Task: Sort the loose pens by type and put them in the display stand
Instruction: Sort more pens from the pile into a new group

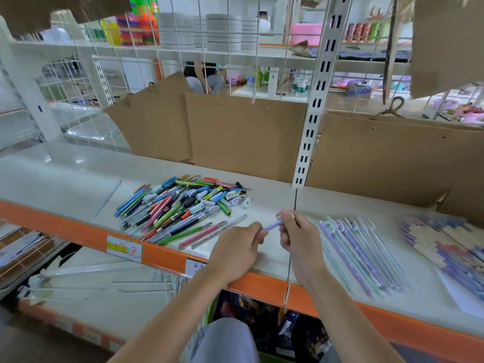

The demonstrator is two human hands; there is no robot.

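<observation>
A heap of loose pens point(180, 205) in many colours lies on the white shelf point(65, 179), left of centre. Both my hands hover over the shelf's front edge and hold one lilac pen point(272, 225) between them. My left hand point(235, 252) grips its near end with curled fingers. My right hand point(296, 231) pinches its far end. A row of slim pastel pens point(361, 250) lies side by side to the right of my hands. A fanned bundle of purple and cream pens point(445, 239) lies at the far right. No display stand is recognisable.
Brown cardboard sheets point(246, 134) stand along the back of the shelf, beside a white slotted upright point(310, 132). One pale blue pen point(108, 199) lies alone at the left. An orange rail point(162, 255) with price labels edges the shelf. A person sits behind the wire grid.
</observation>
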